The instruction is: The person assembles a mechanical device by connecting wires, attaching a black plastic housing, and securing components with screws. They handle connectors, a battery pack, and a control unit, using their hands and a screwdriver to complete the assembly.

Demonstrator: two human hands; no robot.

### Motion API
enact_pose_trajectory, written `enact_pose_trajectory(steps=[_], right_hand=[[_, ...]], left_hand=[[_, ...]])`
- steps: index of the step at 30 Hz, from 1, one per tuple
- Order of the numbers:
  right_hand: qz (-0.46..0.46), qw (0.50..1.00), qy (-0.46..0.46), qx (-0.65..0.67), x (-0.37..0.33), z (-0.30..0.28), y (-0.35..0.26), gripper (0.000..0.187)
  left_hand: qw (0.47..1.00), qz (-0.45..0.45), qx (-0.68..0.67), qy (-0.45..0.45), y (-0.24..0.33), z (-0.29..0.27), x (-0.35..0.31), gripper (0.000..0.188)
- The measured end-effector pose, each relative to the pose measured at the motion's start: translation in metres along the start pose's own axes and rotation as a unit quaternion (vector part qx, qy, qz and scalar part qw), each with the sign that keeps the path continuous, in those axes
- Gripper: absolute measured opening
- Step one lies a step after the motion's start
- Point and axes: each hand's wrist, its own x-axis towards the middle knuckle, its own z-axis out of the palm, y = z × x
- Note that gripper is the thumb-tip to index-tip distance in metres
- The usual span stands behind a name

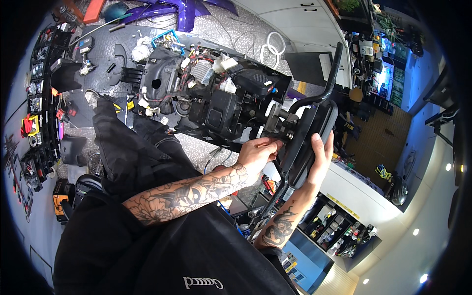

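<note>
A partly dismantled scooter body point(216, 103) lies in front of me, its wiring and black plastic parts exposed. Near its handlebar end, the fingertips of my left hand point(258, 158) are pinched together close under a metal clamp point(281, 123); whatever they hold is hidden. My right hand point(320, 158) grips the edge of a long black panel point(314, 142) beside the handlebar point(329, 81), thumb on the near face and the other fingers out of sight behind it. A black bar runs from the panel down between my forearms.
Purple body panels point(186, 14) lie at the far side on the speckled floor. A cordless drill point(86, 63) and a blue tray of small parts point(167, 41) sit on the dark metal plate at left. Tool racks point(44, 93) line the left wall; a white counter point(354, 184) stands at right.
</note>
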Motion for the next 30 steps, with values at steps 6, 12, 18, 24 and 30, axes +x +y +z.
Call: enact_pose_trajectory(steps=[6,12,18,24,30], right_hand=[[0.002,1.000,-0.003,-0.007,0.001,0.000,-0.001,0.071],[0.006,1.000,-0.002,-0.003,-0.001,0.001,-0.003,0.070],[-0.005,1.000,-0.010,0.003,0.001,-0.001,0.000,0.068],[-0.007,1.000,-0.010,0.006,0.001,0.000,0.000,0.068],[-0.008,1.000,-0.009,0.001,0.000,0.003,-0.002,0.067]], left_hand=[[1.000,0.012,0.004,0.024,-0.002,0.004,-0.001,0.020],[0.999,0.020,-0.038,-0.004,-0.001,0.004,-0.003,0.022],[0.999,0.014,-0.047,-0.013,-0.006,0.003,0.004,0.023],[0.996,-0.004,-0.083,-0.002,-0.005,0.002,-0.002,0.022],[0.997,-0.010,-0.070,0.006,-0.002,0.001,-0.004,0.020]])
